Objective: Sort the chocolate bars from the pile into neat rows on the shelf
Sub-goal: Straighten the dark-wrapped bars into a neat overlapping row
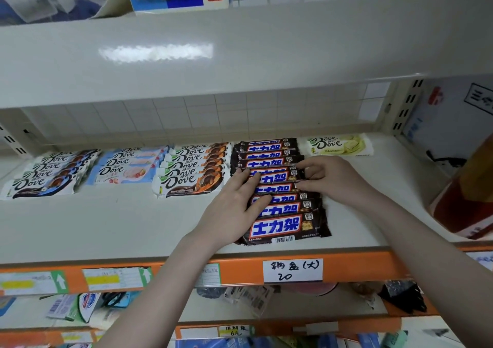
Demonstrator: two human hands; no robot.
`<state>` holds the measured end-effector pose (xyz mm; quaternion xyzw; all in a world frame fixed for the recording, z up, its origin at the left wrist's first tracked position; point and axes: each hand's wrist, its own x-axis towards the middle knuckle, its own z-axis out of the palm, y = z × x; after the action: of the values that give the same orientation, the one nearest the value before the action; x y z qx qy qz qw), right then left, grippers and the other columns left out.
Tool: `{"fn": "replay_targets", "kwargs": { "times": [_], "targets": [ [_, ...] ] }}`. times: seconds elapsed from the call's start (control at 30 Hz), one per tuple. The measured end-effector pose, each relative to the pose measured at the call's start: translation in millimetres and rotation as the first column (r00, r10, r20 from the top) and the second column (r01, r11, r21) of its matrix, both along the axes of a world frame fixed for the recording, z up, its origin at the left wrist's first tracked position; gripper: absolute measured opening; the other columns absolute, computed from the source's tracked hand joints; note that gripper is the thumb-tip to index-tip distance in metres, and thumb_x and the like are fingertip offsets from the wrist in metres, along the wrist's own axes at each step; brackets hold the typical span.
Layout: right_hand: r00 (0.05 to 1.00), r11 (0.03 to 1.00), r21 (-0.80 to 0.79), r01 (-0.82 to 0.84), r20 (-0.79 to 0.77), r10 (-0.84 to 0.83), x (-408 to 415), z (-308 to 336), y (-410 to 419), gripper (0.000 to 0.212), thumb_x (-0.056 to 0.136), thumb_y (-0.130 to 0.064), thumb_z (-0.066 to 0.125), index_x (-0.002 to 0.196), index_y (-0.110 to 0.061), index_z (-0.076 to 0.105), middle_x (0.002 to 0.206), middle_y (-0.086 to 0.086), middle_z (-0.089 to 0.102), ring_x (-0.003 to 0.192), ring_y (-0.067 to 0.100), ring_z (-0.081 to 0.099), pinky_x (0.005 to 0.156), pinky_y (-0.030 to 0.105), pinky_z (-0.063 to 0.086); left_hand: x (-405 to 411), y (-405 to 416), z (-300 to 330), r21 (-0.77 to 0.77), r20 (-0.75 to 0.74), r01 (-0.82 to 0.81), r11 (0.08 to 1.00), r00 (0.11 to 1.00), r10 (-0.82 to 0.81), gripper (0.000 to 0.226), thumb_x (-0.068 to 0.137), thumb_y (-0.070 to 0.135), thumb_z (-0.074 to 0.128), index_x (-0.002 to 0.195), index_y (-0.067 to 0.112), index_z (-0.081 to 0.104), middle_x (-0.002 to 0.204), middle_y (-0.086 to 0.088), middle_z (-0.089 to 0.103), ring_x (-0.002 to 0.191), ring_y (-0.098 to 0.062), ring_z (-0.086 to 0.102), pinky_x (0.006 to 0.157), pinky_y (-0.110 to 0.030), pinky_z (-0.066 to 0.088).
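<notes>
A row of several dark brown Snickers bars runs from the shelf's back to its front, overlapping like tiles. My left hand lies on the row's left edge with straight fingers touching the middle bars. My right hand is at the row's right edge, its fingertips pinching the end of a middle bar. To the left lie three rows of Dove bars: brown-orange, pale blue and pink, and blue-brown. A single pale green Dove bar lies at the back right.
The white shelf has an orange front rail with price labels. Another shelf hangs low overhead. A red and orange box stands at the right end. The lower shelves hold mixed small goods.
</notes>
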<state>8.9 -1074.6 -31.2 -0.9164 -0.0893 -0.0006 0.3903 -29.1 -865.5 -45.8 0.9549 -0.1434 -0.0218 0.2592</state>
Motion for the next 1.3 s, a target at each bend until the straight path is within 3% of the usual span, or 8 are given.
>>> {"fn": "replay_targets", "kwargs": {
  "times": [0.23, 0.4, 0.63, 0.83, 1.03, 1.17, 1.3],
  "targets": [
    [1.0, 1.0, 0.02, 0.016, 0.019, -0.016, -1, -5, 0, 0.045, 0.076, -0.023, 0.072, 0.118, -0.021, 0.059, 0.11, 0.006, 0.063, 0.091, 0.013, 0.057, 0.078, 0.026, 0.042, 1, 0, 2, 0.015, -0.001, 0.007, 1.0, 1.0, -0.007, 0.062, 0.095, 0.048, 0.037, 0.149, 0.023, 0.019, 0.158, 0.005, 0.01, 0.145, -0.011, 0.002, 0.115, -0.028, 0.009],
    [0.995, 0.998, -0.013, 0.059, 0.086, -0.057, -9, -4, -8, 0.032, 0.085, -0.024, 0.06, 0.116, -0.018, 0.061, 0.113, 0.004, 0.063, 0.097, 0.015, 0.057, 0.082, 0.027, 0.04, 1, -1, 4, 0.092, 0.115, 0.018, 0.996, 0.993, -0.028, 0.058, 0.095, 0.046, 0.038, 0.146, 0.018, 0.029, 0.157, -0.001, 0.018, 0.145, -0.015, 0.008, 0.115, -0.028, 0.01],
    [0.933, 0.896, -0.322, 0.305, 0.291, -0.213, 0, -9, -49, 0.034, 0.094, -0.019, 0.042, 0.125, -0.01, 0.053, 0.128, 0.012, 0.053, 0.116, 0.029, 0.048, 0.09, 0.033, 0.036, 23, -21, 17, 0.173, 0.179, 0.074, 0.982, 0.978, -0.105, 0.057, 0.096, 0.043, 0.037, 0.145, 0.014, 0.03, 0.155, -0.007, 0.023, 0.145, -0.02, 0.014, 0.116, -0.028, 0.009],
    [0.971, 0.83, -0.521, 0.201, 0.218, -0.099, 29, -17, -61, 0.043, 0.098, -0.024, 0.033, 0.137, -0.008, 0.035, 0.144, 0.015, 0.035, 0.133, 0.028, 0.03, 0.103, 0.035, 0.029, 49, -50, 17, 0.316, 0.113, 0.097, 0.944, 0.984, -0.139, 0.059, 0.098, 0.045, 0.032, 0.148, 0.015, 0.023, 0.157, -0.009, 0.018, 0.145, -0.023, 0.011, 0.116, -0.032, 0.009],
    [0.991, 0.845, -0.522, 0.118, 0.117, -0.066, 37, -22, -66, 0.045, 0.1, -0.027, 0.026, 0.143, -0.014, 0.025, 0.153, 0.009, 0.018, 0.141, 0.025, 0.014, 0.111, 0.031, 0.016, 53, -58, 11, 0.307, 0.1, 0.085, 0.948, 0.988, -0.121, 0.06, 0.098, 0.045, 0.033, 0.148, 0.014, 0.024, 0.157, -0.009, 0.018, 0.145, -0.023, 0.01, 0.117, -0.032, 0.009],
    [0.988, 0.851, -0.512, 0.119, 0.144, -0.052, 37, -26, -68, 0.045, 0.099, -0.026, 0.028, 0.142, -0.012, 0.027, 0.153, 0.009, 0.02, 0.141, 0.027, 0.014, 0.111, 0.032, 0.015, 50, -58, 9, 0.268, 0.111, 0.055, 0.962, 0.99, -0.088, 0.059, 0.097, 0.044, 0.034, 0.147, 0.014, 0.024, 0.156, -0.009, 0.019, 0.145, -0.022, 0.011, 0.116, -0.031, 0.008],
    [0.981, 0.853, -0.504, 0.138, 0.19, -0.047, 30, -19, -62, 0.041, 0.098, -0.026, 0.033, 0.134, -0.01, 0.041, 0.147, 0.014, 0.031, 0.137, 0.029, 0.023, 0.109, 0.037, 0.022, 37, -49, 14, 0.22, 0.168, -0.017, 0.975, 0.985, -0.021, 0.059, 0.096, 0.045, 0.035, 0.147, 0.015, 0.028, 0.155, -0.008, 0.023, 0.144, -0.022, 0.016, 0.117, -0.032, 0.012]
  ]
}}
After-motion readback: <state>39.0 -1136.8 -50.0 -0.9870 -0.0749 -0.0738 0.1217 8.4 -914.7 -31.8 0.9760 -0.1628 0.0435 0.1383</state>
